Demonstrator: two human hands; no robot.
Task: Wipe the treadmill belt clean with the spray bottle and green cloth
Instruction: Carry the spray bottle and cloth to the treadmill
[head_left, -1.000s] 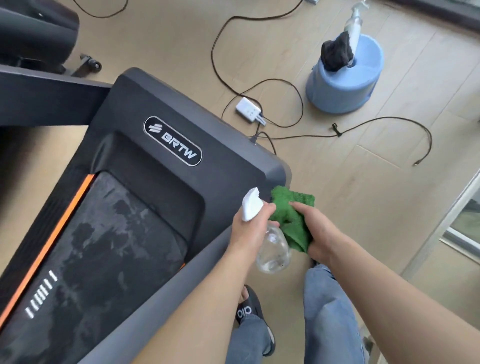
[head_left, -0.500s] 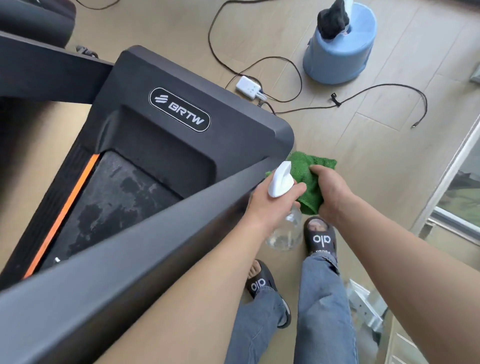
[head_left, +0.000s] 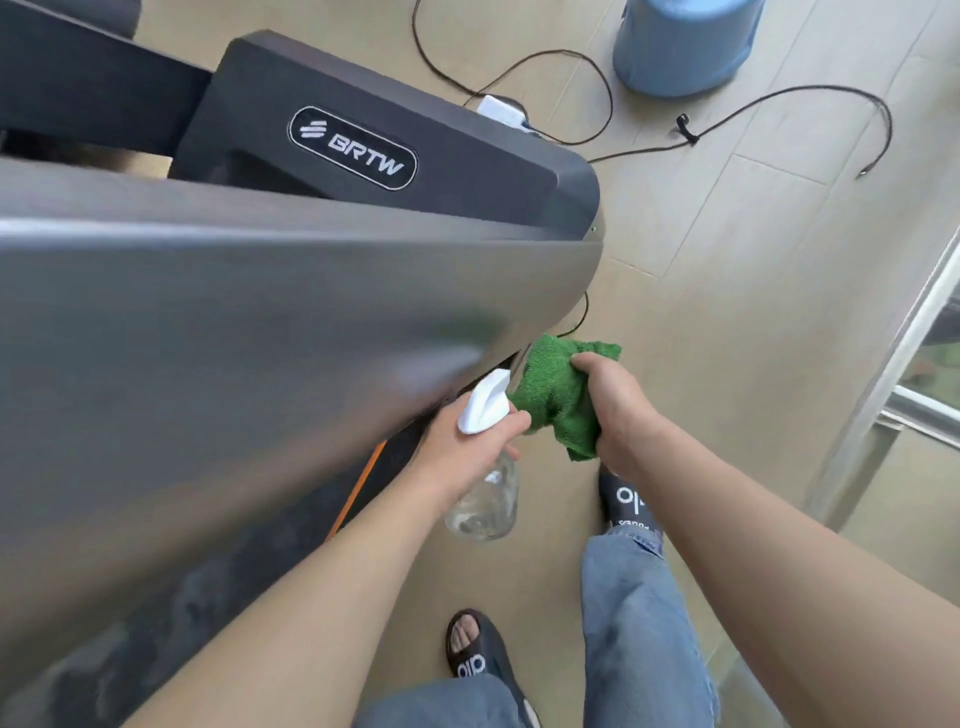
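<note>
The spray bottle (head_left: 480, 499) is clasped at its neck by the left hand (head_left: 467, 447), and the green cloth (head_left: 558, 395) just beside it is bunched in the right hand (head_left: 615, 405), probably kept ready for wiping.

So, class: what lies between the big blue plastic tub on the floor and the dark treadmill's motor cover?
In the head view, between the blue tub and motor cover: bare wood-look floor crossed by looping black cables, plus a white adapter.
</note>
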